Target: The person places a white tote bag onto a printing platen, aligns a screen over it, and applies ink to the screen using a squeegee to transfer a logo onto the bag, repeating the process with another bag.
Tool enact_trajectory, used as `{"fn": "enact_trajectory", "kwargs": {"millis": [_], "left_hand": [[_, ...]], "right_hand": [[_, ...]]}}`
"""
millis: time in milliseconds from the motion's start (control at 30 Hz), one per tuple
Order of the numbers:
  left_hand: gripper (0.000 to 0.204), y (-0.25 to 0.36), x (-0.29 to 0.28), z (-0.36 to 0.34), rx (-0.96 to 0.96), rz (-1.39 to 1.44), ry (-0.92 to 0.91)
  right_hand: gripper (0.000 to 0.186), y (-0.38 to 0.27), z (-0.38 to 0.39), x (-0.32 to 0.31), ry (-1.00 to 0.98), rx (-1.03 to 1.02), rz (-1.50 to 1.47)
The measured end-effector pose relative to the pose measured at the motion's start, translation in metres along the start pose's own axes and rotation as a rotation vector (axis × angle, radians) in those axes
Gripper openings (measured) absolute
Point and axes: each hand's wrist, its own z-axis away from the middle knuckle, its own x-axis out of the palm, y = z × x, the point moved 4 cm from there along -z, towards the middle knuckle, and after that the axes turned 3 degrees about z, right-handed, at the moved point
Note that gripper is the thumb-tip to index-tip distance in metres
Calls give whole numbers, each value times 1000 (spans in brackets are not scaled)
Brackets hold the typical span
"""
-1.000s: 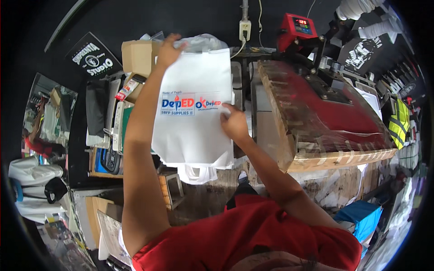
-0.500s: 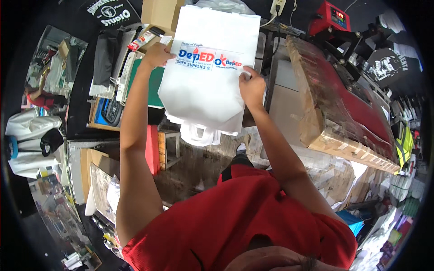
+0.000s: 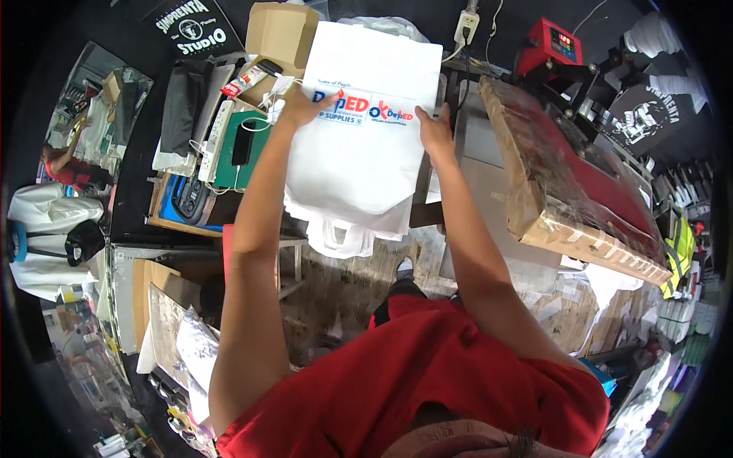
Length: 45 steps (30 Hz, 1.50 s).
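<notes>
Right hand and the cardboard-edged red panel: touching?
Apart. The head view shows a strip of grey surface between the right hand and the cardboard-edged red panel.

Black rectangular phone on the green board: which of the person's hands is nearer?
Left. The left hand is up and right of the phone, at the flat white printed bag's left edge; the right hand is farther right, at its right edge.
</notes>
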Motion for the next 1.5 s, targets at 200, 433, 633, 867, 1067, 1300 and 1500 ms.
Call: {"fn": "enact_trajectory", "kwargs": {"millis": [200, 433, 633, 867, 1067, 1300, 1500], "left_hand": [[86, -42, 36, -18, -13, 296, -276], [103, -93, 2, -25, -372, 639, -402], [97, -94, 35, 10, -217, 1010, -599], [95, -142, 50, 27, -291, 1220, -463], [93, -129, 49, 75, -537, 1038, -389], [93, -141, 55, 100, -607, 1386, -288], [68, -229, 84, 99, -329, 1039, -163]], "right_hand": [[91, -10, -9, 30, -216, 181, 46], [104, 18, -19, 17, -360, 208, -540], [94, 72, -22, 42, -496, 373, -891], [85, 29, 14, 53, -507, 307, -762], [91, 93, 39, 47, -507, 391, -885], [82, 110, 53, 87, -361, 567, -757], [79, 139, 63, 70, -365, 536, -533]]}}
